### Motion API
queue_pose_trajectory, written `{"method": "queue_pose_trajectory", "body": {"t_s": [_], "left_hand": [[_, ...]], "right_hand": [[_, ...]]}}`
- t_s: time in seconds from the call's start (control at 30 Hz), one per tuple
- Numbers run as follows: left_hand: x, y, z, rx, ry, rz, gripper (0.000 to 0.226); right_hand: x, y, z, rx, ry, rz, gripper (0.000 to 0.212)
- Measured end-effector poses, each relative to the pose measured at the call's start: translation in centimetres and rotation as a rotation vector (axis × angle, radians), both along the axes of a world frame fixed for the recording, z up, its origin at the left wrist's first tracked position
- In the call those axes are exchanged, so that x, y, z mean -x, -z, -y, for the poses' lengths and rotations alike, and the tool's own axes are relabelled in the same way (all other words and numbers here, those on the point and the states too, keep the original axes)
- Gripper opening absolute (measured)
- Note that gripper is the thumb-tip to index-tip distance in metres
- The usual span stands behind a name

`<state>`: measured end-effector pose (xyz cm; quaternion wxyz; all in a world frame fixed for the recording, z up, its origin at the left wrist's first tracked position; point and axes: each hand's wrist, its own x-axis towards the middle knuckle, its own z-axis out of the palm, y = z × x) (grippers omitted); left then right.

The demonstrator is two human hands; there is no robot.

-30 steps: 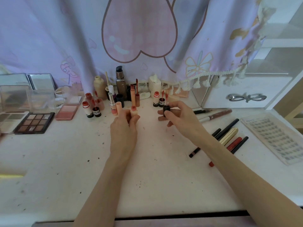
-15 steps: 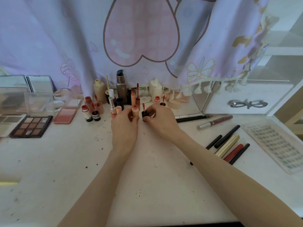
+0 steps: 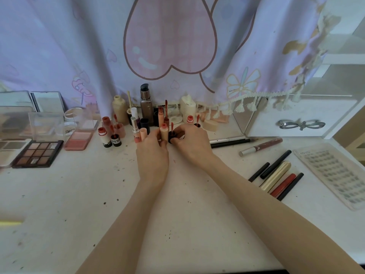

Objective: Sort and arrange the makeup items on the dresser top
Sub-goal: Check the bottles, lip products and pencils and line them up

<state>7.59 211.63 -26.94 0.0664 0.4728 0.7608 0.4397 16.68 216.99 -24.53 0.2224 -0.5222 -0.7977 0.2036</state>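
Note:
My left hand (image 3: 153, 153) grips two peach lip tubes, one (image 3: 164, 131) with a red top and one (image 3: 143, 134) capless, standing them on the white dresser top (image 3: 98, 194). Right beside it, my right hand (image 3: 190, 142) pinches a small black cap with a red wand (image 3: 171, 133), set upright on the surface. Behind the hands stands a cluster of open lip glosses, a lipstick (image 3: 135, 124) and foundation bottles (image 3: 146, 103).
An eyeshadow palette (image 3: 38, 153), a blush compact (image 3: 79, 138) and clear cases lie at the left. Pencils and a gold tube (image 3: 276, 175) lie at the right, with a lash tray (image 3: 333, 173) beyond. A lavender curtain hangs behind; a white drawer unit (image 3: 296, 119) stands right.
My right hand has carried the black cap with its wand leftward and down, setting it next to the tubes held by my left hand. The left hand stayed in place.

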Motion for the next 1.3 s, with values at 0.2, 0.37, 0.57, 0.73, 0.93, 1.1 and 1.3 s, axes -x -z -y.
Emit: {"method": "queue_pose_trajectory", "body": {"t_s": [0.2,0.37,0.57,0.73,0.93,1.1,1.3], "left_hand": [[0.0,0.1,-0.2,0.029,-0.014,-0.040,0.021],[-0.1,-0.5,0.8,-0.013,0.033,0.020,0.022],[-2.1,-1.3,4.0,-0.014,0.145,0.000,0.029],[-2.7,-0.3,4.6,0.171,0.351,-0.408,0.038],[-2.6,-0.2,4.5,0.208,0.375,-0.477,0.040],[-2.4,0.0,4.6,0.189,0.378,-0.454,0.039],[-2.3,-0.1,4.5,0.154,0.386,-0.421,0.036]], "right_hand": [[0.0,0.0,0.1,0.012,-0.001,-0.027,0.022],[-0.7,-0.3,0.9,-0.017,0.005,-0.035,0.025],[-5.3,-1.2,2.2,-0.153,0.040,-0.060,0.020],[-9.5,-1.8,0.1,-0.187,0.048,0.291,0.028],[-11.1,-2.2,-1.6,-0.106,-0.048,0.551,0.032],[-11.1,-2.5,-2.1,-0.121,-0.079,0.559,0.026],[-11.2,-1.7,-1.8,-0.242,-0.108,0.413,0.019]]}}
